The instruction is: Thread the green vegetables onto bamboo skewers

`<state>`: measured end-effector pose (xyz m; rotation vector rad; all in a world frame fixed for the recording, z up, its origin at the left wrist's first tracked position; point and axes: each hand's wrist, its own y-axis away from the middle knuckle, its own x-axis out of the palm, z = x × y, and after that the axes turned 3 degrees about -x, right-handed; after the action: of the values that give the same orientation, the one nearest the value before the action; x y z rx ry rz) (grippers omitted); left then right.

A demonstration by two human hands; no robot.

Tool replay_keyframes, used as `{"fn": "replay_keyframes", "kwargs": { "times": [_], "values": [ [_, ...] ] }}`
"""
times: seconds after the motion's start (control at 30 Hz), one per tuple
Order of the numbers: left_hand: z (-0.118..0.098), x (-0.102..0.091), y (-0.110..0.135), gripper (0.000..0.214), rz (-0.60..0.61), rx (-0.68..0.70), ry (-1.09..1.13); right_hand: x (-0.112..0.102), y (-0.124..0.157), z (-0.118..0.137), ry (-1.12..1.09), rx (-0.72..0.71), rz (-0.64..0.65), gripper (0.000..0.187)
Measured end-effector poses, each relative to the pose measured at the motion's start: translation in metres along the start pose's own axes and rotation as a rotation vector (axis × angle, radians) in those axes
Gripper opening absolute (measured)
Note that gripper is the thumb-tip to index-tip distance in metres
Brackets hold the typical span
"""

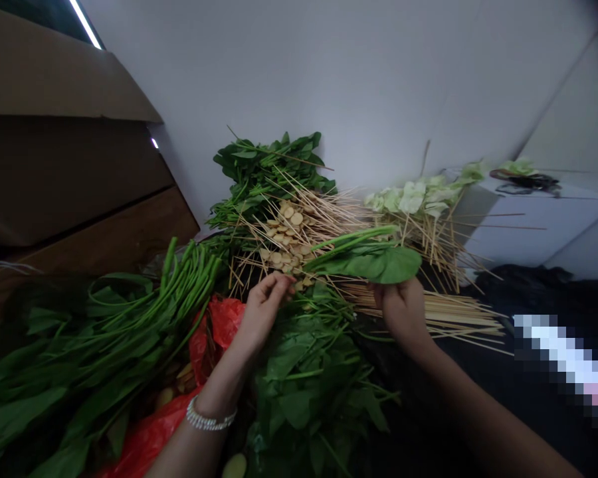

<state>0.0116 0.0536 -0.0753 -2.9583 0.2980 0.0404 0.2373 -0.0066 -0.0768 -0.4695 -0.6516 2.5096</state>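
Observation:
My right hand (403, 307) is closed round the stems of a small bunch of spinach leaves (373, 259), held up so the leaves point left. My left hand (266, 302), with a bead bracelet on the wrist, has its fingers curled in a pinch near the leaf tips and a heap of loose spinach (303, 378); what it holds is hidden. Just beyond the hands lie skewers of pale round slices (286, 242) and a bundle of bare bamboo skewers (453, 318).
A big pile of long-stemmed greens (104, 332) fills the left, over a red plastic bag (219, 325). More skewered spinach (269, 169) and pale cabbage skewers (418, 196) lie at the back by a white wall. Brown cardboard (70, 166) stands left.

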Motion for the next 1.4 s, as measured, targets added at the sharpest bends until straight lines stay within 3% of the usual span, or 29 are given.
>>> {"fn": "replay_keyframes", "kwargs": {
  "times": [0.17,0.27,0.33,0.43,0.57,0.67,0.83,1.0,1.13,1.4],
  "values": [
    [0.000,0.010,0.012,0.015,0.419,0.158,-0.344,0.001,-0.004,0.009,-0.087,0.036,-0.067,0.033],
    [0.002,0.013,0.016,0.016,0.496,0.256,-0.558,0.006,-0.002,0.013,-0.128,0.056,-0.101,0.033],
    [0.002,0.012,0.015,0.012,0.506,0.257,-0.579,0.007,-0.002,0.014,-0.131,0.058,-0.110,0.033],
    [0.001,0.008,0.009,0.011,0.424,0.191,-0.395,0.005,-0.003,0.016,-0.129,0.048,-0.079,0.035],
    [0.002,0.000,0.000,0.018,0.030,0.050,-0.096,0.001,-0.004,0.019,-0.200,0.075,0.016,0.036],
    [0.004,-0.003,-0.003,0.027,-0.104,-0.077,0.101,0.000,-0.002,0.021,-0.251,0.112,0.143,0.038],
    [0.000,-0.005,-0.005,0.034,-0.164,-0.221,0.353,0.002,0.007,0.026,-0.247,0.084,0.462,0.037],
    [-0.005,-0.005,-0.006,0.038,-0.192,-0.288,0.449,0.009,0.015,0.029,-0.086,-0.068,0.646,0.020],
    [-0.006,-0.004,-0.003,0.035,-0.152,-0.262,0.446,0.013,0.017,0.023,0.067,-0.096,0.673,0.021],
    [-0.009,-0.003,0.001,0.033,-0.139,-0.199,0.408,0.015,0.018,0.015,0.131,-0.117,0.649,0.020]
  ]
}}
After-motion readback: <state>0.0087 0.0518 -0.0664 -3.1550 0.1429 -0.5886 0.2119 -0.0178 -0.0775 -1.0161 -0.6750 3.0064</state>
